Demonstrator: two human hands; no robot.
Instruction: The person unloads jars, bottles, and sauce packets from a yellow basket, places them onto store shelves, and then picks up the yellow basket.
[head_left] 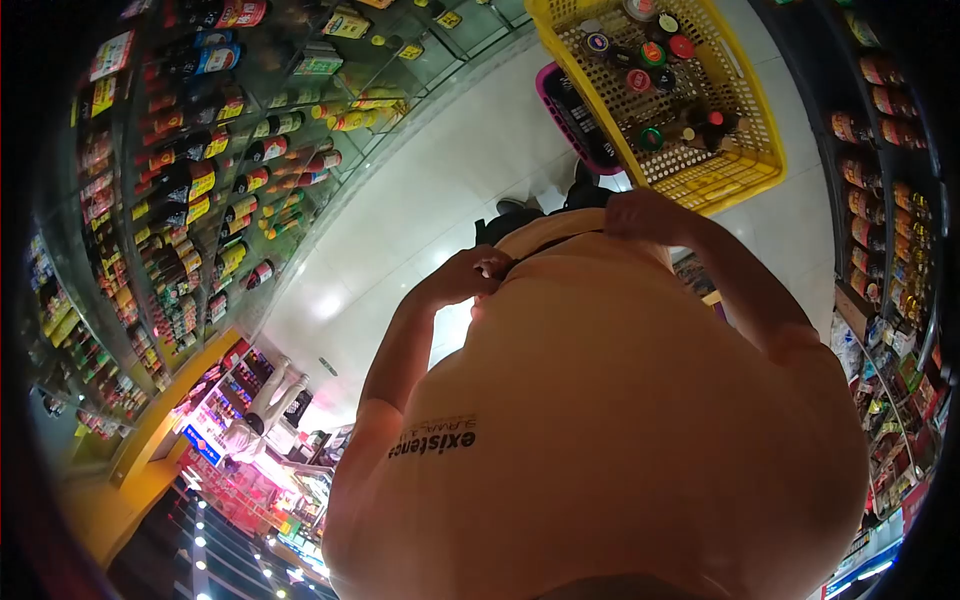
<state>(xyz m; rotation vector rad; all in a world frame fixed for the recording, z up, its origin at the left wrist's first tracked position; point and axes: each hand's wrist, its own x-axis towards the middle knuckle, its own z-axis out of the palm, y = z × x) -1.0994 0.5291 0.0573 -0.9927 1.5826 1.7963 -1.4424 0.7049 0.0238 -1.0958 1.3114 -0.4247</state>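
One shirt (600,390) in the grip of two separate hands (467,277) (640,216), near one yellow basket (713,187)

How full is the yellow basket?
Partly filled: in the yellow basket, lidded containers are grouped together, with bare perforated patches showing around them.

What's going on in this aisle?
Someone wearing a light-coloured shirt has both the left hand and the right hand at its lower part; how firmly they grip isn't clear. Ahead, a yellow basket holds several capped containers, untouched right now. Shelved bottles line the left side.
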